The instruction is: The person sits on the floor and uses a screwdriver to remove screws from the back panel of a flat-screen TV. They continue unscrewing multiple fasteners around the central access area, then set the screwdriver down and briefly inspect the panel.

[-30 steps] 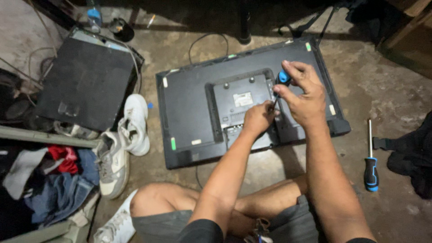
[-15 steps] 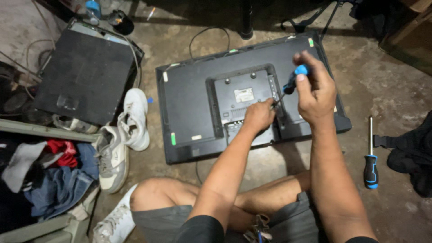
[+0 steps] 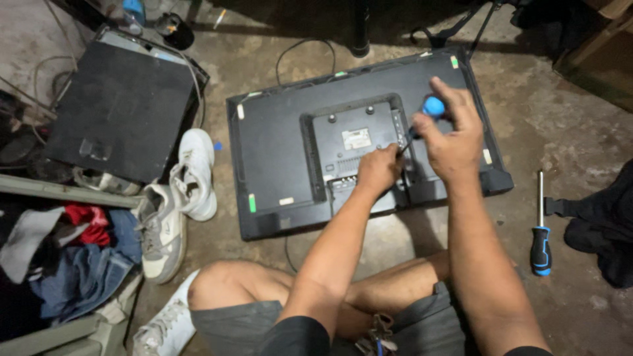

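Right now a flat TV [image 3: 277, 151] lies face down on the concrete floor [image 3: 547, 125], back panel up, just ahead of the person's folded legs, likely so the rear screws can be reached from above. Right hand [image 3: 452, 138] is closed in a fist-like grip around a screwdriver [image 3: 425, 115] with a blue handle cap; the cap pokes out above the fingers, and the shaft slants down-left toward the raised centre panel [image 3: 353, 142]. Left hand [image 3: 377, 170] sits just beside the right, fingers curled tight and pinched at the shaft near the tip, probably steadying it on a screw; the screw itself is hidden under the fingers. Both hands rest over the panel's right edge.

Well to the right of the right hand a second screwdriver [image 3: 540, 227], blue-black handle, lies loose on the floor, next to a black bag [image 3: 603, 224]. Far left of the left hand: white sneakers [image 3: 178, 198], a dark flat case [image 3: 119, 109], and a pile of clothes [image 3: 66, 257].
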